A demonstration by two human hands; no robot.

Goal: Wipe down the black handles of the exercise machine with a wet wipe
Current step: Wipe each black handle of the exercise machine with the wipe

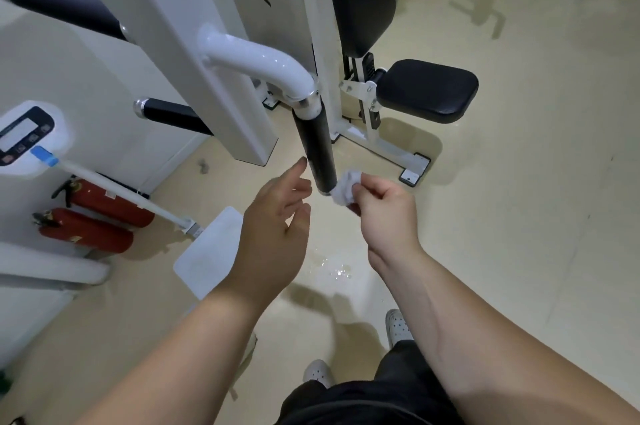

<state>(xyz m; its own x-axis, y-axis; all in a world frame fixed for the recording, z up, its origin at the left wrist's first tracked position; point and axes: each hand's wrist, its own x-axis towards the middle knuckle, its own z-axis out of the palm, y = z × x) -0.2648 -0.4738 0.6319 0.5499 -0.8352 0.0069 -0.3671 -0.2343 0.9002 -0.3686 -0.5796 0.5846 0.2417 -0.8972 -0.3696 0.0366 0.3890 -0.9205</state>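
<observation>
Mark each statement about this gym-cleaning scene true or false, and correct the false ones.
1. The right hand pinches a crumpled white wet wipe. True.
2. The wipe is at the top of the upright black foam handle. False: it is at the handle's lower end.
3. The left hand grips that handle. False: it is open beside the handle, fingers spread, holding nothing.
4. Two red fire extinguishers lie on the floor to the left. True.
5. The black padded seat holds a towel. False: nothing lies on it.
</observation>
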